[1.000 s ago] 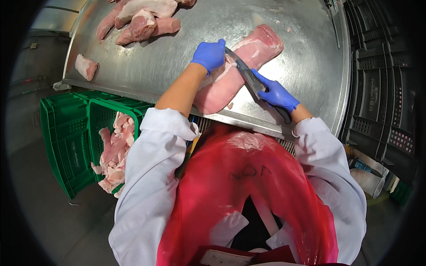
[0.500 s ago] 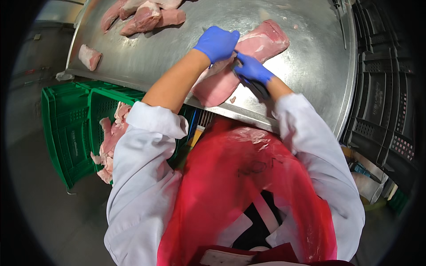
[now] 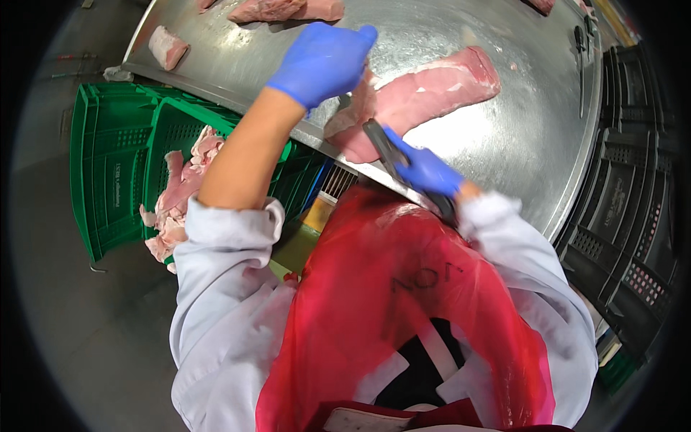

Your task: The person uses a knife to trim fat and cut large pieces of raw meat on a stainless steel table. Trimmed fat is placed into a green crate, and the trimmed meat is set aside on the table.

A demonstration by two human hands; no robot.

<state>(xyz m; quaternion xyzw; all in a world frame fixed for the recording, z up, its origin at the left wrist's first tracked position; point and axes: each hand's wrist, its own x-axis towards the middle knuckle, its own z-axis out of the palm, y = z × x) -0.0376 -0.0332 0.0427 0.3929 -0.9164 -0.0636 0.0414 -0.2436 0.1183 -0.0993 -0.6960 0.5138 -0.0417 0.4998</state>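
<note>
A long pink pork loin lies slantwise on the steel table. My left hand, in a blue glove, is closed and raised over the loin's left end. From under its fingers a thin pale flap of meat stretches down to the loin; most of the grip is hidden. My right hand, also gloved in blue, is closed around a dark, knife-like tool. The tool's tip points up and left, close by the loin's near edge. Motion blurs its exact form.
More meat pieces lie at the table's far left, with one small piece by its left edge. A green crate at left holds pale trimmings. Black crates stand at right. A thin black-handled tool lies far right.
My left hand has lifted up and left, drawing the flap away from the loin. My right hand has come down toward the table's near edge with the dark tool. The view has shifted.
</note>
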